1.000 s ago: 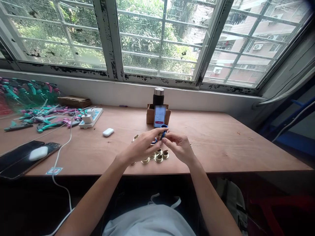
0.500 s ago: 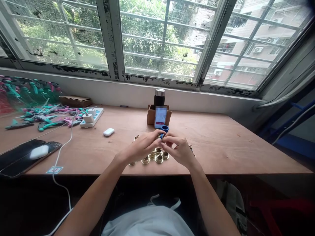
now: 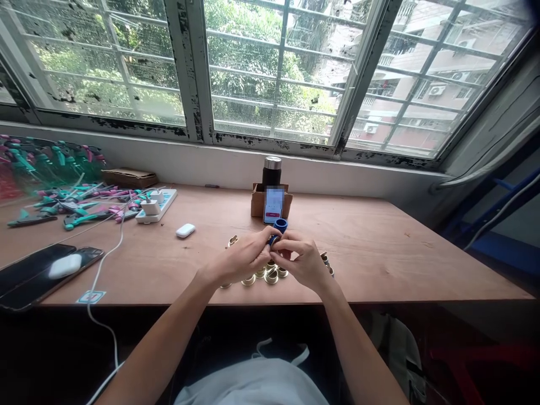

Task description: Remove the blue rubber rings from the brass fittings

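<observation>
My left hand [image 3: 242, 257] and my right hand [image 3: 300, 260] meet fingertip to fingertip over the near middle of the wooden table [image 3: 379, 253]. Both pinch a small blue piece [image 3: 272, 241] between them. A blue ring-shaped part [image 3: 280, 225] shows just above the fingers; whether it is joined to the held piece I cannot tell. Under the hands lie several small brass rings [image 3: 270, 275], with more at the right [image 3: 325, 260] and one at the left [image 3: 232, 241].
A phone [image 3: 273, 206] leans on a small cardboard box with a dark flask [image 3: 271, 171] behind it. At the left lie a white earbud case [image 3: 185, 230], a power strip [image 3: 156, 205], teal and pink tools [image 3: 71, 208], and two phones [image 3: 37, 270].
The view has tipped slightly, so everything sits a little lower in frame. My hands stay together on the blue piece, fingers shifting slightly; the blue ring now stands above them.
</observation>
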`<state>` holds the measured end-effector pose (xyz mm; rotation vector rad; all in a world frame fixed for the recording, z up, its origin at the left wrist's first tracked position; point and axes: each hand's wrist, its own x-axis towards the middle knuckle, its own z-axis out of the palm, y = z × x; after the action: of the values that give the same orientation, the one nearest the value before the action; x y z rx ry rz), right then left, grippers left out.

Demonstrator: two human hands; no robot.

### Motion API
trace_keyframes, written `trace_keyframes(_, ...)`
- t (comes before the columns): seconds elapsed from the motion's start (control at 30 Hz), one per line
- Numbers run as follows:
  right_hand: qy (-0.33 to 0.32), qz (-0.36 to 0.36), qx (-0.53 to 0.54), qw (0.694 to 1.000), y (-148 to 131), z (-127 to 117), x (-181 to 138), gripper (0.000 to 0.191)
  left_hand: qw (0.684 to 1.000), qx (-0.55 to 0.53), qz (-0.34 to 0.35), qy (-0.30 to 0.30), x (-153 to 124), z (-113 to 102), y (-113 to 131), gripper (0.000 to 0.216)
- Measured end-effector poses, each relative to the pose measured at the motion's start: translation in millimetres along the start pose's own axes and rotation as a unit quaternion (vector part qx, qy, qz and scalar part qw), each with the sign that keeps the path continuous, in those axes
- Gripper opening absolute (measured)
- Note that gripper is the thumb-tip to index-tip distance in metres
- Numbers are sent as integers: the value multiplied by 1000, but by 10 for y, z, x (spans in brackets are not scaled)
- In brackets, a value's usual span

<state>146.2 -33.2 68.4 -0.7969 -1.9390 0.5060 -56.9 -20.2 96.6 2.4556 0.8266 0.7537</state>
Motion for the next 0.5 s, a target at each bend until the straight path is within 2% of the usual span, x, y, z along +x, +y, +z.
trace_keyframes(0.2,13,6,3,1000,-22,2,-8,14,999,-3,12,32,22,18,26,35)
trace_keyframes(0.33,-6,48,85,995,-29,-37,6,22,997,-32,2,63,25,11,48,32)
trace_keyframes(0.5,0,97,169,981,19,-51,23,33,998,-9,11,59,7,9,24,37)
